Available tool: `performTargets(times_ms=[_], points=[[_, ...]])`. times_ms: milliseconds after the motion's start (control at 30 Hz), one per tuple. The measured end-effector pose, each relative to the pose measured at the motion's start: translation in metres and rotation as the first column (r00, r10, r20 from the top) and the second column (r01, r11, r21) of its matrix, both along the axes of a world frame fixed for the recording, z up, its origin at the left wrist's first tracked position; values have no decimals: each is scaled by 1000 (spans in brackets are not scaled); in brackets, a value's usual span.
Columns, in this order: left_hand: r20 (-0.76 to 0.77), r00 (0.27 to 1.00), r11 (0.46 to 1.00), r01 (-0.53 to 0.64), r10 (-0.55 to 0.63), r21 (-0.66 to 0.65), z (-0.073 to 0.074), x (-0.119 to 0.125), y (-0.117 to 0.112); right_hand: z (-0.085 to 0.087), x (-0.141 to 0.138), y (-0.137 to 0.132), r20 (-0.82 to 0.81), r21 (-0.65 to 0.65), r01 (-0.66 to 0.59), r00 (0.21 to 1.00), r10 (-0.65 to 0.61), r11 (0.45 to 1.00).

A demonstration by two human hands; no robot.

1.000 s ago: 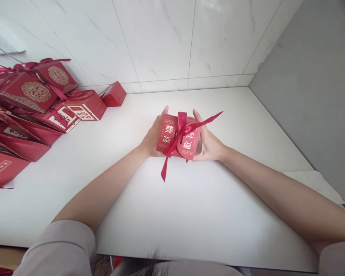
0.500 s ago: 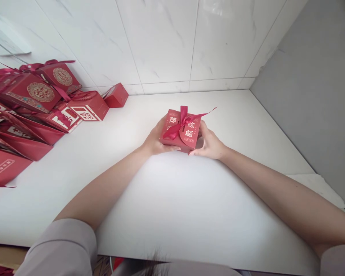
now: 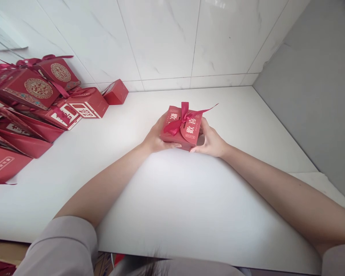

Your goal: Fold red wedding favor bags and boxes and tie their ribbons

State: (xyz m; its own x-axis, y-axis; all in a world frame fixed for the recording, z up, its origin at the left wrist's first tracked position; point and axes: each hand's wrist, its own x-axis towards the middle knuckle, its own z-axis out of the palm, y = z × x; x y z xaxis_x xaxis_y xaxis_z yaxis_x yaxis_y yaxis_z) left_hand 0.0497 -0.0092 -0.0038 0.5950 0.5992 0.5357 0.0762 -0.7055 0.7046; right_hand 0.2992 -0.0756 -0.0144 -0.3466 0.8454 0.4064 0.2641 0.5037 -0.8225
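A small red gift box [image 3: 180, 135] with gold characters and a red ribbon [image 3: 181, 119] tied on top rests on the white table [image 3: 172, 199] near its middle. My left hand [image 3: 156, 137] wraps round the box's left side, thumb along its front bottom edge. My right hand [image 3: 211, 141] grips the right side, fingers curled against the box. One ribbon tail sticks out to the upper right.
A pile of red gift boxes [image 3: 31, 99] with ribbons fills the table's left side. One small red box [image 3: 116, 92] lies by the tiled wall [image 3: 166, 38]. A grey wall [image 3: 319, 84] bounds the right. White paper [image 3: 319, 184] lies at the right edge.
The box has been tipped upright and set down on the table. The ribbon tail that hung down in front now lies folded on top.
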Motion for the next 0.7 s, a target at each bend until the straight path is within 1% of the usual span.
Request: performTargets(times_ms=[167,367,467,700], points=[[45,999,996,18,-14,-82,1,0,-2,-1,0,1,-36,-56,-24,999,22,998],[0,999,986,52,-53,-157,-3,1,1,2,-1,1,-85,-127,-50,996,40,991],[7,999,979,40,-40,-202,-5,1,2,3,0,1,-84,-151,-43,996,30,988],[-6,999,981,38,-40,-191,-9,1,3,4,0,2,-71,-157,-25,997,14,987]])
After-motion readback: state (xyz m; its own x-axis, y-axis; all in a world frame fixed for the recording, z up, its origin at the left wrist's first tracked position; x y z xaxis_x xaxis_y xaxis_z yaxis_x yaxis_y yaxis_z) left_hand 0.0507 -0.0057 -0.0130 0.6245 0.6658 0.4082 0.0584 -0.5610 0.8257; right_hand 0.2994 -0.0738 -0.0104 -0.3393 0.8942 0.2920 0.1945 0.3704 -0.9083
